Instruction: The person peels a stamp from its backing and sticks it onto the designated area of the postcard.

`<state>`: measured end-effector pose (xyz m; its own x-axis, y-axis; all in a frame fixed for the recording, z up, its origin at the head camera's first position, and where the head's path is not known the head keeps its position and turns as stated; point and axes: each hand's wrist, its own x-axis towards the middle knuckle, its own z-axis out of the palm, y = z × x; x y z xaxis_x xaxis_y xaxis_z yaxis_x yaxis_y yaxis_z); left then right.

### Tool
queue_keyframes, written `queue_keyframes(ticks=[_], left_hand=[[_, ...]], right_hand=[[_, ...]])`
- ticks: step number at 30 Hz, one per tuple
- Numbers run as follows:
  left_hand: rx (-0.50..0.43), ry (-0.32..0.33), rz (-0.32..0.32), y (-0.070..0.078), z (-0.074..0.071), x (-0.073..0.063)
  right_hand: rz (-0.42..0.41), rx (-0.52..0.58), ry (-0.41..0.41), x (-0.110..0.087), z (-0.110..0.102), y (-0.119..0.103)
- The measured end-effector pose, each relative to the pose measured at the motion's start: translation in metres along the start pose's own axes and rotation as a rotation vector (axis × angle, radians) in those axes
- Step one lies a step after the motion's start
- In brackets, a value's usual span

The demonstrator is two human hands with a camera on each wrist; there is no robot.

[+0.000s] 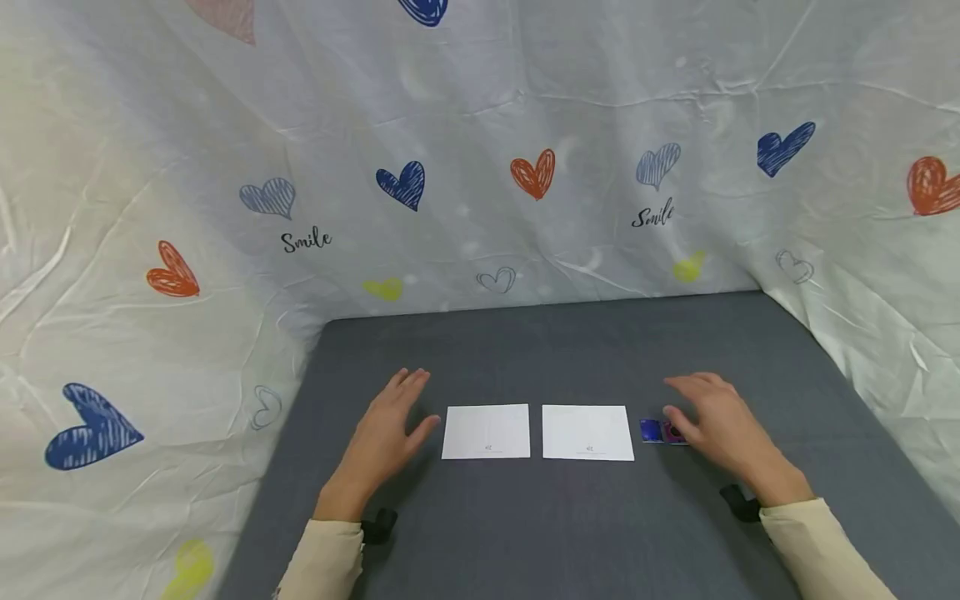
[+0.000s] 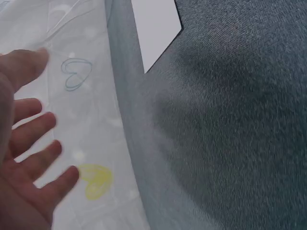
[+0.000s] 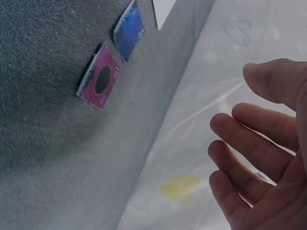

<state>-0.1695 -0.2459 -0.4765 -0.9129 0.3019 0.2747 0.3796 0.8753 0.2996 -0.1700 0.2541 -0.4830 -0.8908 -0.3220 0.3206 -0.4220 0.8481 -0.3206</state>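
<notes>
While two white cards lie side by side below the middle of the head picture, a small blue packet and a purple packet lie just to their right. The left hand is beside the left card; the right hand partly hides the purple packet. Both hands are free, with loose fingers. The bench is dark gray and flat. Behind it and along both sides hangs a wrinkly white sheet with blue, red and yellow hearts.
</notes>
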Motion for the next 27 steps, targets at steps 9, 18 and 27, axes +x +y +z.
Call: queue_keyframes(ticks=[9, 18, 27], left_hand=[[0.011, -0.128, -0.029, 0.004, 0.019, 0.006], [0.032, -0.268, -0.06, 0.012, 0.036, 0.008], [0.025, -0.299, -0.044, 0.016, 0.047, 0.01]], right_hand=[[0.005, 0.005, -0.041, -0.001, 0.016, 0.004], [-0.028, -0.02, -0.076, -0.003, 0.035, 0.007], [-0.043, -0.053, -0.09, -0.004, 0.045, 0.008]])
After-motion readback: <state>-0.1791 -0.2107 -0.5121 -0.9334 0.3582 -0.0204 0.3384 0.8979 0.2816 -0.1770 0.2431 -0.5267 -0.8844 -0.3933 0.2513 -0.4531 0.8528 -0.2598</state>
